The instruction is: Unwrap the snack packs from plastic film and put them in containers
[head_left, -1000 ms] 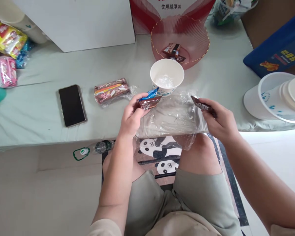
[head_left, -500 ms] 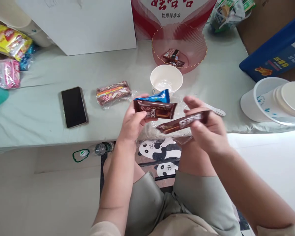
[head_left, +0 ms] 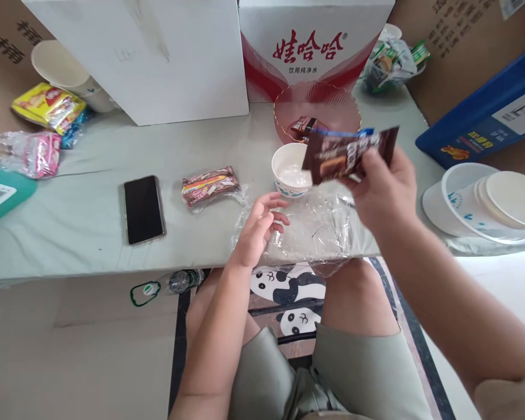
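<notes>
My right hand (head_left: pixel 387 181) is closed on several wrapped snack packets (head_left: pixel 335 162), brown ones in front and a bit of blue wrapper behind. They are raised over the table, in front of the pink ribbed bowl (head_left: pixel 284 119), in which a few brown packets (head_left: pixel 305 125) lie. My left hand (head_left: pixel 260 227) holds nothing; its fingers are apart above crumpled clear plastic wrap (head_left: pixel 306 227). Just beyond it stands a white paper cup (head_left: pixel 292 185) with clear plastic inside. Left of that hand lies a clear-wrapped pack of brown snacks (head_left: pixel 212 186).
A black phone (head_left: pixel 144 210) lies on the cloth-covered table (head_left: pixel 87 233). White boxes (head_left: pixel 192 64) stand at the back. At right are a blue carton (head_left: pixel 485 116) and a plastic tub (head_left: pixel 437 198) with paper cups. Yellow and pink packets (head_left: pixel 48 108) sit at left.
The packets from my left hand are now in my right hand, which has moved up and away toward the pink bowl. My left hand has let go and opened. The view has shifted slightly.
</notes>
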`<state>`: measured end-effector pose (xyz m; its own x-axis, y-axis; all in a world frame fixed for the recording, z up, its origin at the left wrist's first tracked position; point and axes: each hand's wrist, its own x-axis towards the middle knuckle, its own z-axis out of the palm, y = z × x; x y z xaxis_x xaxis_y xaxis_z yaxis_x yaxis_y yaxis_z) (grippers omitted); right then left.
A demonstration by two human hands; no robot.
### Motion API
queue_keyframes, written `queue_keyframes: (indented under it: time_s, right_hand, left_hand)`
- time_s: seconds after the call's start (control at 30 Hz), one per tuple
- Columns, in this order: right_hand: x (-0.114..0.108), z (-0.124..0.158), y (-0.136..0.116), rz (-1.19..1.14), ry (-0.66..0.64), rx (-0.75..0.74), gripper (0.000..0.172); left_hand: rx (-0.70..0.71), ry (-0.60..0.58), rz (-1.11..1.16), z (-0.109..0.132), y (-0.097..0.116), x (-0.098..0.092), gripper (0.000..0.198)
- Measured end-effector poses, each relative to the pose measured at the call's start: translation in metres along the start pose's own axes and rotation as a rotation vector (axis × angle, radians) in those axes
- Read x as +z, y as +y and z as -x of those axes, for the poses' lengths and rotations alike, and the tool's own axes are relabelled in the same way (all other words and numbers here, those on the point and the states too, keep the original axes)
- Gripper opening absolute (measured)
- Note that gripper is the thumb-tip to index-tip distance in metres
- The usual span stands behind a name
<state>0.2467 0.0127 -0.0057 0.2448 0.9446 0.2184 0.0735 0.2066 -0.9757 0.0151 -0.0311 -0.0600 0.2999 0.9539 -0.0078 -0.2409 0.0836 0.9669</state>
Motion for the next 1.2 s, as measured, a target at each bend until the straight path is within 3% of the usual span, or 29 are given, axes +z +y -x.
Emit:
queue_keyframes:
  time_s: [0.17, 0.27, 0.37, 0.5, 0.63, 0.7, 0.77, 0.83, 0.93, 1.0, 1.03, 1.07, 1.13, 1.2]
  right_hand:
    - [0.005, -0.108, -0.007, 0.279, 0.14, 0.128, 0.026]
    - [0.01, -0.129, -0.017, 0.432, 0.181, 0.122, 0.039]
    - [0.004, -0.092, -0.021, 0.432, 0.225, 0.02, 0.032]
    - [-0.027, 0.006, 0.002, 0.425, 0.105, -0.012, 0.027]
    - [-0.048, 0.074, 0.034, 0.387, 0.063, 0.23, 0.065]
    - [-0.046, 0.084, 0.04, 0.349, 0.034, 0.338, 0.066]
    - [-0.041, 0.085, 0.038, 0.391, 0.017, 0.38, 0.044]
    - [-0.035, 0.083, 0.032, 0.455, 0.063, 0.324, 0.02]
    - [-0.032, 0.084, 0.018, 0.42, 0.185, 0.175, 0.009]
    - [-0.031, 0.087, 0.01, 0.37, 0.214, 0.121, 0.008]
    - [-0.031, 0.088, 0.007, 0.353, 0.208, 0.102, 0.008]
    - [-0.03, 0.09, 0.004, 0.342, 0.198, 0.083, 0.009]
    - [-0.03, 0.092, 0.0, 0.328, 0.183, 0.04, 0.011]
    - [-0.03, 0.093, -0.001, 0.326, 0.184, -0.001, 0.01]
  left_hand:
    - [-0.046, -0.014, -0.267, 0.0, 0.0, -0.004, 0.03]
    - [-0.07, -0.034, -0.332, 0.001, -0.001, -0.003, 0.028]
    - [-0.082, -0.063, -0.366, 0.001, -0.001, -0.003, 0.029]
    - [-0.08, -0.074, -0.381, 0.0, -0.001, -0.003, 0.029]
    - [-0.057, -0.06, -0.363, -0.001, -0.002, -0.001, 0.027]
    - [-0.04, -0.049, -0.356, -0.002, -0.003, 0.0, 0.026]
    - [-0.019, -0.043, -0.33, -0.001, -0.005, 0.0, 0.026]
    - [0.018, -0.005, -0.29, 0.0, -0.006, -0.002, 0.025]
    - [0.186, 0.27, -0.319, 0.0, -0.005, -0.01, 0.022]
    - [0.319, 0.503, -0.441, 0.0, -0.003, -0.017, 0.023]
    - [0.35, 0.564, -0.523, 0.0, -0.002, -0.02, 0.027]
    - [0.347, 0.572, -0.611, -0.001, -0.001, -0.023, 0.036]
    - [0.257, 0.475, -0.781, -0.002, -0.002, -0.026, 0.055]
    - [0.155, 0.366, -0.898, -0.002, -0.004, -0.026, 0.045]
